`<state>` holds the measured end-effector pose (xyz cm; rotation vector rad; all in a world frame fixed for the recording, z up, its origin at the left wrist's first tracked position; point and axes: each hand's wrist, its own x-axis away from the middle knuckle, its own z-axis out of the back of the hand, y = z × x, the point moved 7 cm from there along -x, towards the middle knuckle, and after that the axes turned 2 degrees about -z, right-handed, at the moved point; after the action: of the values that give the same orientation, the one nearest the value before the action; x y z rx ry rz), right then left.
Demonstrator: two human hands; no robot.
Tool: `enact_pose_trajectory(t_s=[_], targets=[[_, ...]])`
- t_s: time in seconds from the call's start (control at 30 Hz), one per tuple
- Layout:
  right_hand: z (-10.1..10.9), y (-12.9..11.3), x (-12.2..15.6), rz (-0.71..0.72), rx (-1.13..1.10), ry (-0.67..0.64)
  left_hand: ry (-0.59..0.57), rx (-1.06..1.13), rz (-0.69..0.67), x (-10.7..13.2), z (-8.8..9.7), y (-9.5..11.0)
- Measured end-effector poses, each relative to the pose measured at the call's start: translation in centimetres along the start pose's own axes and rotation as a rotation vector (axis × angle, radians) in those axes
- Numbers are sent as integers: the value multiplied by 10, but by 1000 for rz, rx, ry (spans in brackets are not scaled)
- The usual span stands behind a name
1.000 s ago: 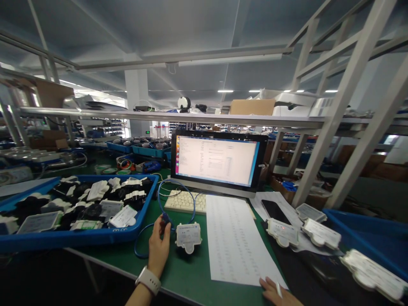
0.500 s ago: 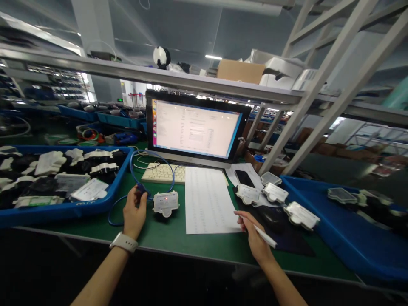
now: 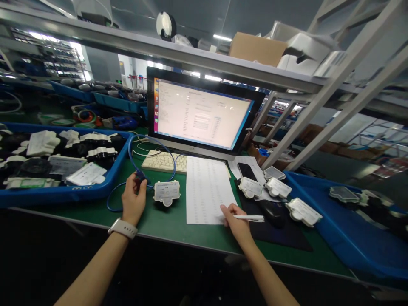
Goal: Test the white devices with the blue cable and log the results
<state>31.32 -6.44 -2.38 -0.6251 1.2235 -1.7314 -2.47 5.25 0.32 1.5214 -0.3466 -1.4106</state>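
My left hand [image 3: 133, 197] pinches a dark blue connector [image 3: 140, 175] on a blue cable [image 3: 129, 149], just left of a white labelled module [image 3: 166, 191] lying on the green tabletop. A white pen [image 3: 250, 218] is gripped in my right hand [image 3: 235, 221], which rests at the lower right edge of a printed sheet of paper [image 3: 208, 191]. The pen lies nearly level, its rear end pointing right. Its tip is hidden or blurred near my fingers. Rows of faint print run down the sheet, which overlaps a cream keyboard [image 3: 162, 160].
A monitor [image 3: 200, 110] stands behind the keyboard. Blue bins with modules flank me, one left [image 3: 108, 180] and one right [image 3: 306, 199]. Near the right bin are a phone [image 3: 247, 171], a black mouse [image 3: 272, 212] and several white modules. A metal shelf [image 3: 204, 57] crosses above.
My right hand has moved left onto the sheet, and the pen has turned more level. The red light on the module no longer shows. My left hand still holds the connector; the view has shifted.
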Motion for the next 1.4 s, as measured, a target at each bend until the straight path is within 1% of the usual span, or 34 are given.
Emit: enact_pose_trajectory(t_s=[0.1,0.17,0.5,0.83,0.97,1.17,1.4], targets=[[2,-2,2,22,80,82,-4,7,3,0,1,3],[1,-3,2,36,117,103,-12,12,1,0,1,5],[-2,-6,5,49,216,80,-28,26,1,2,0,6],[1,-9,5,68,240,113,-41,0,-18,3,-2,4],[1,-8,4,71,249,105,-47,-25,-25,3,-2,3],[0,-7,3,84,262,108,-51,21,-15,3,-2,4],[1,-8,4,106,261,121,-49,22,-16,3,-2,4]])
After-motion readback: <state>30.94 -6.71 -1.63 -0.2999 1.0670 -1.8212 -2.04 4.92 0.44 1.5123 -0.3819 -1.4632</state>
